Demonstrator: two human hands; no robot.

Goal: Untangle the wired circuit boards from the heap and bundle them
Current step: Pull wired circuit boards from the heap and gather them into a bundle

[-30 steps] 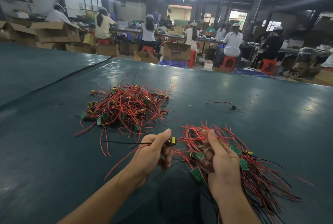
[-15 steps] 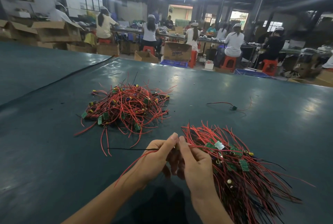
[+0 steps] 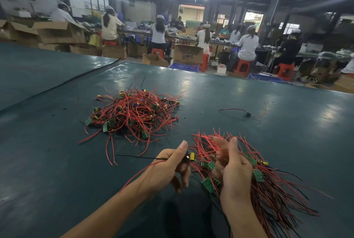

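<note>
A tangled heap [image 3: 134, 115] of red-wired circuit boards lies on the dark green table ahead and to the left. My left hand [image 3: 168, 166] pinches one wired board [image 3: 191, 156] between thumb and fingers; its black and red wires trail off to the left. A gathered bundle [image 3: 272, 189] of boards and red and black wires lies under and around my right hand [image 3: 233, 168]. That hand's fingers stand nearly straight among the wires at the bundle's left side, with green boards hanging below it.
One stray wired board [image 3: 246, 114] lies alone further back on the right. The green table cover [image 3: 57, 161] spreads wide on all sides. Beyond the far edge sit cardboard boxes [image 3: 188, 54], red stools and several seated workers.
My hands, which met half a second ago, have drawn apart. The left hand keeps the single board, and the right hand has opened against the bundle.
</note>
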